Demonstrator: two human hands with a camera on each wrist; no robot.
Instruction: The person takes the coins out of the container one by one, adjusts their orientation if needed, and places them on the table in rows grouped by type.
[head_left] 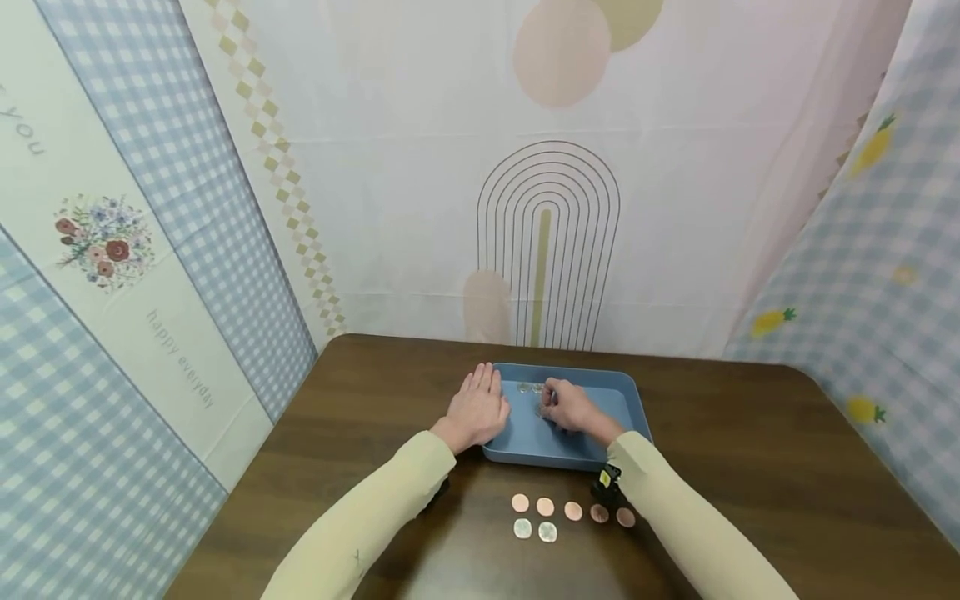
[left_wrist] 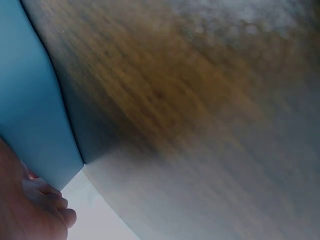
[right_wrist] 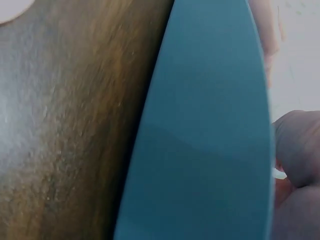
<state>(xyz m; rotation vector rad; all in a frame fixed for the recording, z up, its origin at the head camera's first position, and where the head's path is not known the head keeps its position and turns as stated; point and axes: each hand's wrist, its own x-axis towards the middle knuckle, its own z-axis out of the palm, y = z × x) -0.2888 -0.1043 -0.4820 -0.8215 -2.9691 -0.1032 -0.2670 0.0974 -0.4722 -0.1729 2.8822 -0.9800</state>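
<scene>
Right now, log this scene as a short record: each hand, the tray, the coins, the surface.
left hand: left hand lies flat with straight fingers on the left rim of the tray
right hand: right hand is inside the tray, fingers curled and pinching a coin
tray: blue tray, shallow, on the table; a few silver coins at its far wall
coins outside: five copper coins in a row, two silver coins in front of them
surface: dark wooden table

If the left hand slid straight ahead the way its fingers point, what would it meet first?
Probably nothing on the table: the left hand lies flat beside the blue tray's left wall, fingers pointing toward the backdrop. Depth is unclear.
</scene>
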